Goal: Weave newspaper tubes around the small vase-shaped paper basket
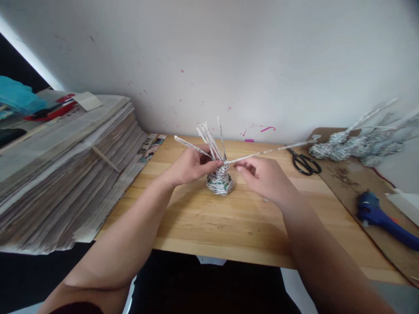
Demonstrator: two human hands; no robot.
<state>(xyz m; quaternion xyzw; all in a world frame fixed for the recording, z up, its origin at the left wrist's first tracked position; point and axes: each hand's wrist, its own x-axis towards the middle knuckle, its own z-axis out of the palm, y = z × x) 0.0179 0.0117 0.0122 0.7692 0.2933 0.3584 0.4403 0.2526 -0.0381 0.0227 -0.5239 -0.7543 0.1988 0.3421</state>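
A small woven piece (220, 181) of rolled newspaper stands on the wooden table, round at the bottom and narrow at the neck. Several upright paper tubes (211, 141) stick out of its top. My left hand (193, 165) is closed around the neck, its thumb pressed across the front. From the neck a long paper tube (271, 151) runs out to the right. My right hand (257, 172) has its fingers curled together at this tube, close to the weave. Exactly where the fingertips meet the tube is hard to make out.
A tall stack of newspapers (75, 174) stands on the left, with a red-handled tool (54, 111) on top. To the right lie black-handled scissors (305, 163), several woven paper pieces (356, 146) and a blue glue gun (382, 216) on cardboard (343, 187). A paint-spotted wall (209, 65) bounds the back.
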